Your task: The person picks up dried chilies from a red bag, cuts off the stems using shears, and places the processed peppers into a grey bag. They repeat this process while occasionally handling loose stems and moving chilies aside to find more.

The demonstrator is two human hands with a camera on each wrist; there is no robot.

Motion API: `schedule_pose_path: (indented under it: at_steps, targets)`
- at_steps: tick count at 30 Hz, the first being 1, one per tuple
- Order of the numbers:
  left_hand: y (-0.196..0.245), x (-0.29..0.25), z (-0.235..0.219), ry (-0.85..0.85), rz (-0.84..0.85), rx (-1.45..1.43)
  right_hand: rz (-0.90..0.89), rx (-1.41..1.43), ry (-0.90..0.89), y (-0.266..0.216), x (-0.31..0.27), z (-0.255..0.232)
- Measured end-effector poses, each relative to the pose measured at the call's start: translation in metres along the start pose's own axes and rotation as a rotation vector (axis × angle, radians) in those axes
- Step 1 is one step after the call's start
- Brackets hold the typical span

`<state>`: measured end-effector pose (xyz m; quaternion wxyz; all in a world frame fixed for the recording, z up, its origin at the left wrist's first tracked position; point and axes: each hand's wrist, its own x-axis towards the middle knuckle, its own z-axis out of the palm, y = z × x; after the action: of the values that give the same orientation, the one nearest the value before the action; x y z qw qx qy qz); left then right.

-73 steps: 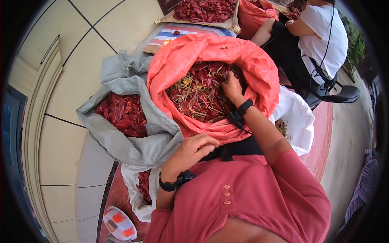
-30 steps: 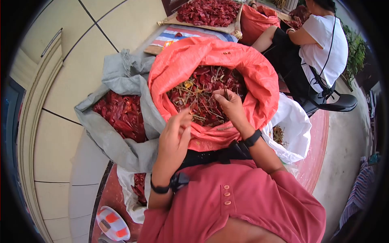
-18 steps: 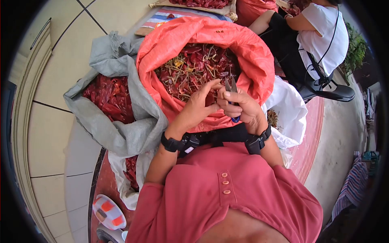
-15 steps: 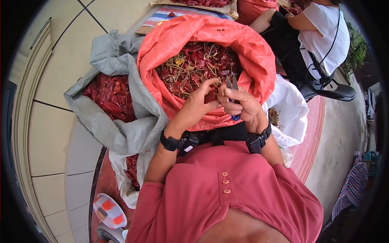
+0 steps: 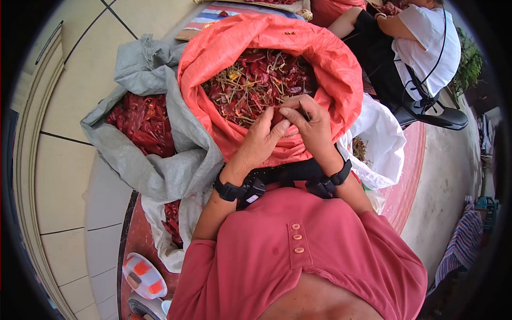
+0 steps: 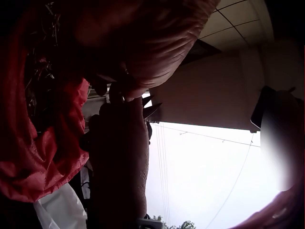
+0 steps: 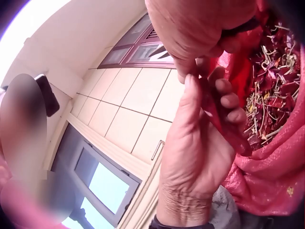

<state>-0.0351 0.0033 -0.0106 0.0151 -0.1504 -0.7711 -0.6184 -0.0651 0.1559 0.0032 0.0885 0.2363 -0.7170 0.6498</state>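
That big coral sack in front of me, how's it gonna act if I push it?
The coral sack would probably give at the top, since its rim looks soft and creased. The red peppers and dry stems lie loose inside, so some might shift, or spill if it tipped.

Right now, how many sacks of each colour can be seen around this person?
Red: 2, the near red sack and the far red sack, partly cut off
Grey: 1, the grey sack
White: 2, the right white sack and the lower-left white sack
Total: 5 sacks
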Motion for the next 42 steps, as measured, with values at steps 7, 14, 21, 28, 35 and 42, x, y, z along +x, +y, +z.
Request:
schedule_pose_path:
  at_steps: [7, 14, 21, 28, 35, 42]
  targets:
    - [0.012, -0.004, 0.006, -0.024, -0.023, -0.118, 0.246, 0.34, 0.107, -0.025, -0.001, 0.007]
    - [-0.008, -0.005, 0.008, 0.023, 0.018, -0.038, 0.548, 0.727, 0.024, -0.005, 0.001, 0.002]
    - [0.001, -0.015, 0.005, -0.058, -0.046, -0.244, 0.888, 1.101, -0.159, 0.009, 0.004, -0.006]
    - [0.008, -0.024, 0.0, -0.03, -0.078, -0.126, 0.707, 0.763, 0.039, -0.006, 0.0, -0.014]
    - [0.081, -0.073, -0.062, 0.482, 0.272, 0.836, -0.046, -0.186, 0.638, -0.01, -0.025, -0.096]
    - [0.078, -0.092, -0.131, 0.878, -0.2, 1.55, 0.433, -0.951, 0.629, 0.108, -0.1, -0.176]
